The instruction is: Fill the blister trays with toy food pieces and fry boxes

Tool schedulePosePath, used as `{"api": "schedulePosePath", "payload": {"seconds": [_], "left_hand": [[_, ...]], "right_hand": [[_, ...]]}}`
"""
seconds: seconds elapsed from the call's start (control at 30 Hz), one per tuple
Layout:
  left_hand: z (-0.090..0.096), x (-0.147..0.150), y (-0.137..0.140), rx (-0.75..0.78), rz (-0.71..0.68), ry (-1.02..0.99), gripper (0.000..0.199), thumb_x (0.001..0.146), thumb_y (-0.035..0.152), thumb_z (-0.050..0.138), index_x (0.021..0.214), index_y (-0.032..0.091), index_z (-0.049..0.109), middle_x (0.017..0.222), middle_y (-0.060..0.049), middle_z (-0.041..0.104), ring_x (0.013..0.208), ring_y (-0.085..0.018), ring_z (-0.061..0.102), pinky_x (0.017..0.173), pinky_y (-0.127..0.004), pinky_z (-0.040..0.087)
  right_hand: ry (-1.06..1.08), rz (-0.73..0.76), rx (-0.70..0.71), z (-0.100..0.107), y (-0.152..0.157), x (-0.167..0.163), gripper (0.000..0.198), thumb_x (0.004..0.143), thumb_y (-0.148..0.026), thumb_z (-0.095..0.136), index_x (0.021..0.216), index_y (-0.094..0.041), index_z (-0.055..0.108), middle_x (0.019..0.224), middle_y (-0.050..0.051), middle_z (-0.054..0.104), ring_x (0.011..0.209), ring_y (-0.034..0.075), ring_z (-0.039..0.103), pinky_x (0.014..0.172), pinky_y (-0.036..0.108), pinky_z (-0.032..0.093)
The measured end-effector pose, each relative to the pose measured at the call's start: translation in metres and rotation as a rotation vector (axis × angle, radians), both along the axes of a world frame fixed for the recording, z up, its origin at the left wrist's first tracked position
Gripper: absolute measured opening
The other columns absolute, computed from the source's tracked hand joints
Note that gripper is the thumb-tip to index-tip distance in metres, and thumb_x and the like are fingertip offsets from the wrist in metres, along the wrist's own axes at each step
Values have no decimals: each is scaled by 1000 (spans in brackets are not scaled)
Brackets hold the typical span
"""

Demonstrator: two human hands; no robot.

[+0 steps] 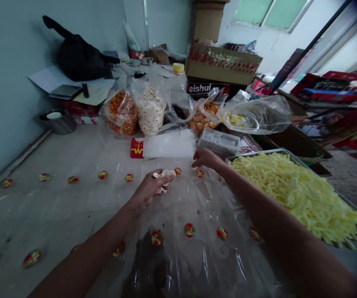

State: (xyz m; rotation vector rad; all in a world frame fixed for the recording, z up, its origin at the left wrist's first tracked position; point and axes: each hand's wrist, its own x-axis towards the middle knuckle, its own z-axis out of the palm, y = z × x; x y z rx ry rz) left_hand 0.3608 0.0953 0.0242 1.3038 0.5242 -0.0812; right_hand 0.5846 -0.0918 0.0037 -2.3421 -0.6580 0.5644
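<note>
My left hand [149, 189] is closed around several small white discs [167, 176], held above the middle of the table. Farther to the right, my right hand [206, 158] pinches a single white disc [194, 167] between thumb and fingers. Beneath both hands lie flat clear plastic bags [187, 207] in two rows. On them are round red, green and yellow pieces, such as the far-row piece [200, 174] by my right hand and the near-row piece [189, 230].
A metal tray [299, 159] heaped with pale yellow curly strands [290, 194] is on the right. Along the back stand a bag of white orange-dotted discs [150, 111], a bag of orange pieces [120, 114], a stack of clear bags [168, 144], a plastic mould-like tray [218, 141] and cartons [221, 64].
</note>
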Motion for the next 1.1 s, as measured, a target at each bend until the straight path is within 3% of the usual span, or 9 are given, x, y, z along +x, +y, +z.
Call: {"api": "schedulePosePath", "payload": {"seconds": [0.2,0.3,0.43,0.6,0.7,0.83,0.97,1.03,1.1], "left_hand": [[-12,0,-5,59,29,10,45,58,48,90,84,19,67,75,0,61,55,-11,52,44,-20,32],[-14,-2,-10,135,27,10,41,63,48,87,85,19,69,71,0,61,56,-12,54,45,-21,35],[-18,-3,-19,157,9,-35,37,64,46,87,82,19,68,64,1,57,53,-12,52,43,-21,32],[-17,-5,-6,109,52,-36,36,66,45,82,87,18,69,71,0,61,54,-11,53,44,-21,34],[-11,-7,13,91,95,-22,32,70,42,74,88,16,70,74,-1,62,55,-10,53,46,-20,37],[-8,-10,33,15,75,38,35,71,42,68,94,15,72,78,-2,65,56,-11,55,46,-20,37],[-10,-14,38,36,42,58,37,73,40,71,103,18,72,87,-2,67,59,-10,56,49,-20,39],[-10,-16,35,59,32,55,33,74,37,71,102,19,72,84,-1,66,60,-11,56,51,-21,41],[-7,-19,30,90,-7,37,29,73,37,71,96,18,71,78,-1,63,58,-11,55,50,-21,39]], "right_hand": [[-316,-41,-134,21,-7,-32,22,73,-38,86,68,-19,78,59,2,66,57,15,57,54,27,32],[-265,40,65,26,-2,-73,34,88,-50,70,81,-19,82,66,3,70,63,17,58,57,27,34],[167,134,386,19,14,-111,27,78,-41,75,92,-19,82,78,2,75,69,17,63,60,25,42],[353,15,435,13,40,-86,20,73,-29,76,87,-15,80,68,4,72,56,12,57,54,22,42],[198,-49,285,9,64,-55,15,79,-22,71,88,-13,79,71,4,73,55,11,59,56,22,46],[3,-28,60,0,90,-35,4,72,-13,76,76,-13,78,52,0,63,52,13,58,55,23,41],[-230,-24,57,5,91,-51,18,70,-30,86,77,-15,78,57,0,65,58,14,58,56,24,36],[-165,96,148,13,87,-69,25,79,-43,80,84,-18,80,64,1,70,59,14,58,55,24,36],[25,248,241,19,84,-89,23,81,-41,76,88,-20,81,70,0,73,61,14,61,56,23,39]]}}
